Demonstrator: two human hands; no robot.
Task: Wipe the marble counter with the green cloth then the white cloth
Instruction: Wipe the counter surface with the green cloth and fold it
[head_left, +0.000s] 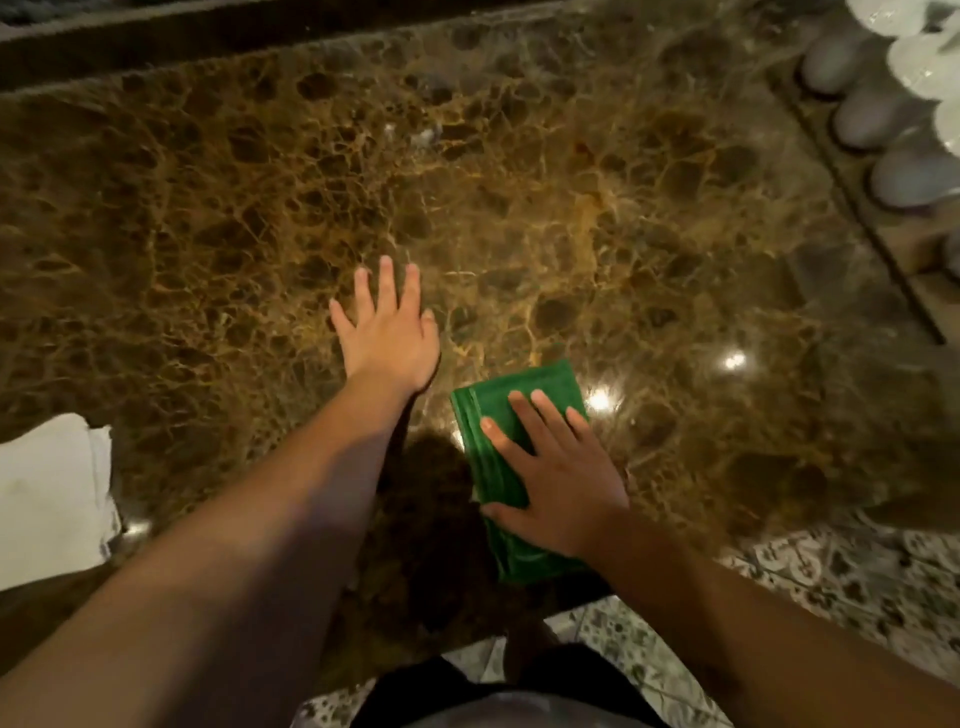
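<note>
While the left hand (387, 332) lies spread flat on the desk (519, 197), the right hand (558, 480), fingers spread, presses down on the folded green cloth (498, 410) beneath it.

My two hands: left hand (387, 332), right hand (558, 480). One green cloth (511, 452); one white cloth (52, 499); one marble counter (519, 208). At least four pale rounded objects (862, 117), partly cropped.

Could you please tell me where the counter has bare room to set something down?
The marble counter is bare ahead of the left hand and of the right hand on the green cloth. The white cloth fills the near-left edge; pale round objects crowd the far right.
</note>
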